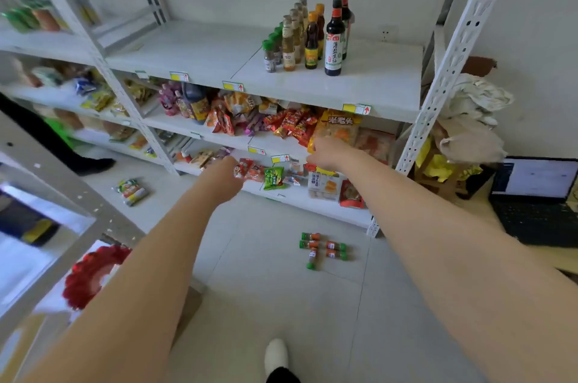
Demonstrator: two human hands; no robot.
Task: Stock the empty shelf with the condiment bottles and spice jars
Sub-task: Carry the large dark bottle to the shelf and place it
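Observation:
The white shelf [187, 54] at chest height holds a cluster at its right: dark soy sauce bottles [333, 38], amber bottles with orange caps [311, 41], pale bottles [289, 44] and small green-capped spice jars [269, 57]. The left part of the shelf is bare. Several more green-capped spice jars [322, 249] lie on the floor tiles below the rack. Both my arms reach forward below that shelf. My left hand [226, 176] and my right hand [328, 151] hang in front of the snack shelves, fingers loosely bent, with nothing visible in them.
Snack packets [281, 123] crowd the two lower shelves. A packet [129, 191] lies on the floor at left. A perforated rack upright [453, 54] stands at right, with a laptop [531, 195] and boxes beyond. A red object [90, 273] sits near left.

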